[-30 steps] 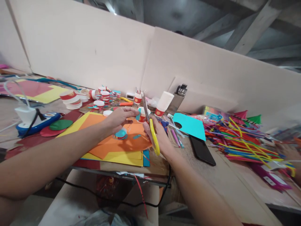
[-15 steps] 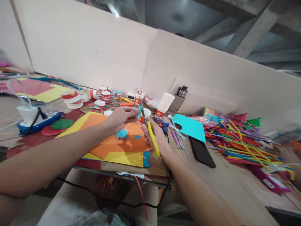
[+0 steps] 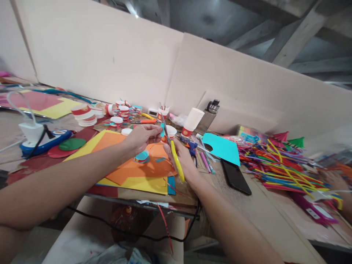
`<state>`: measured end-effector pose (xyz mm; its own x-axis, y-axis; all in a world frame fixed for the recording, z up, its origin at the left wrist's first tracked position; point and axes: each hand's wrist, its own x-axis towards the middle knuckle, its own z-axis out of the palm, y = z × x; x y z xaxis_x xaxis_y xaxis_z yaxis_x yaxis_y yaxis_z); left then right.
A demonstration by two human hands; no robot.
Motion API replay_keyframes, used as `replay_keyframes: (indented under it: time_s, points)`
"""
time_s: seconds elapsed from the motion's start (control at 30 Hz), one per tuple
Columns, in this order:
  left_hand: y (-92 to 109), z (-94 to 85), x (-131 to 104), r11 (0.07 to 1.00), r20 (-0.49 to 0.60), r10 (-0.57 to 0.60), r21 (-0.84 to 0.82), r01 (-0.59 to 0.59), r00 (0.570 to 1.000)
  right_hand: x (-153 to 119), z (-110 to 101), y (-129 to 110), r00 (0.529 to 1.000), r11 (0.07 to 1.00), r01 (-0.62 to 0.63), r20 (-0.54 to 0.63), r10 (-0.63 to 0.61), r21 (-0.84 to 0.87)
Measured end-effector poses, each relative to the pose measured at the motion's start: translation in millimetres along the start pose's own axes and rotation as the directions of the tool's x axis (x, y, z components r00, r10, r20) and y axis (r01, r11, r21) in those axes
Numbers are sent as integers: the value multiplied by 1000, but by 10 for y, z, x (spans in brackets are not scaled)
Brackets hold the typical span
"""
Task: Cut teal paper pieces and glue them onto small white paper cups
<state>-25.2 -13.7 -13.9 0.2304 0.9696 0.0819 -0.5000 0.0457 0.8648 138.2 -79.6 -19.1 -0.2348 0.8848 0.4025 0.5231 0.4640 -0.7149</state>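
Observation:
Pinched in the fingertips of my left hand [image 3: 143,138] is a small piece of turquoise paper [image 3: 162,130]. My right hand [image 3: 181,156] is closed around yellow-handled scissors [image 3: 176,161], whose blades point up and away beside the paper. Whether the blades touch the paper I cannot tell. Below my hands, a short cup section lined in turquoise [image 3: 141,156] rests on orange paper [image 3: 123,170]. A turquoise scrap [image 3: 160,159] lies to its right. Behind the scissors stands a white paper cup [image 3: 172,131].
Stacked paper cups [image 3: 192,121] and a grey bottle [image 3: 207,117] stand by the partition. To the right are a turquoise sheet [image 3: 225,148], a black phone [image 3: 235,178] and a heap of pipe cleaners [image 3: 283,168]. A power strip [image 3: 59,138] sits left. Another person's hand [image 3: 334,183] shows far right.
The scissors and my right hand have shifted slightly to the left. The turquoise piece in my left fingers sits at a slightly different angle. The things on the table stay put.

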Motion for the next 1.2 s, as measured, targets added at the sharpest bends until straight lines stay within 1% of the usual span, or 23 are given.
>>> replay_keyframes:
  time_s: [0.17, 0.37, 0.5, 0.87, 1.03, 1.2]
  points:
    - [34, 31, -13, 999, -25, -44, -28, 44, 999, 13, 32, 51, 1000, 998, 13, -11, -13, -63]
    - [61, 43, -14, 995, -58, -94, -30, 92, 994, 15, 51, 66, 1000, 996, -13, -9, 12, -83]
    - [62, 38, -13, 993, -70, -111, -33, 109, 991, 20, 45, 47, 999, 991, -43, -7, 42, -125]
    - [30, 2, -1, 995, -46, -101, -18, 100, 994, 10, 31, 65, 999, 982, -38, 3, 39, -184]
    - [27, -13, -2, 993, -58, -117, -7, 117, 991, 33, 21, 93, 999, 982, -40, 5, 42, -185]
    - [9, -68, 30, 995, -62, -100, 10, 100, 993, 71, -47, 99, 996, 960, -77, 30, 88, -269]
